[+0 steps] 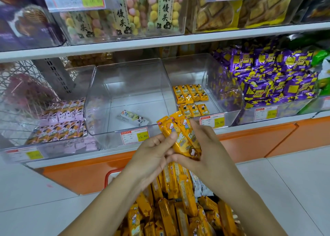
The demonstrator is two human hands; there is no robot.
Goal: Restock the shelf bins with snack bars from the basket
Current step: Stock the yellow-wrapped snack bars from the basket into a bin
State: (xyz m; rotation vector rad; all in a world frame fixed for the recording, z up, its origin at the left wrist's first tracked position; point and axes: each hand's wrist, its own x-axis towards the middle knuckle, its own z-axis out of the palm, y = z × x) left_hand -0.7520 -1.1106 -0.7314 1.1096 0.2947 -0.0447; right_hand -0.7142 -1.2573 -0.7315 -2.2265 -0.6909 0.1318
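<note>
Two yellow bars (180, 137) sit between our hands, above the basket (111, 175) and just short of the front edge of the shelf (250, 127). Our left hand (151, 152) pinches them, with the thumb flat on the top wrapper and the fingers beneath. Our right hand (207, 146) curls round their lower end from the right. Both hands therefore grip the same pair. The bars lie side by side, their long axis slanting from low by our right palm up and to the left, so the tips aim at the front lip of the middle bin (100, 100).

We judge that aim to be the wrong one. The middle bin holds one white bar (133, 118), loose near its front. The matching yellow stock (191, 95) is in the right bin (223, 86), in two short rows against its left wall, each bar pointing front to back. This bin lies up and to the right of the pair, and our right hand is nearer to it. We expect the tips must swing rightward before the pair goes in over the front lip.

The left bin (53, 152) holds pink bars (60, 121) in rows. Purple packs (267, 78) fill the bin at the far right end of the shelf. In the basket lies a heap (178, 209) of more yellow bars, with a few white ones among them.
</note>
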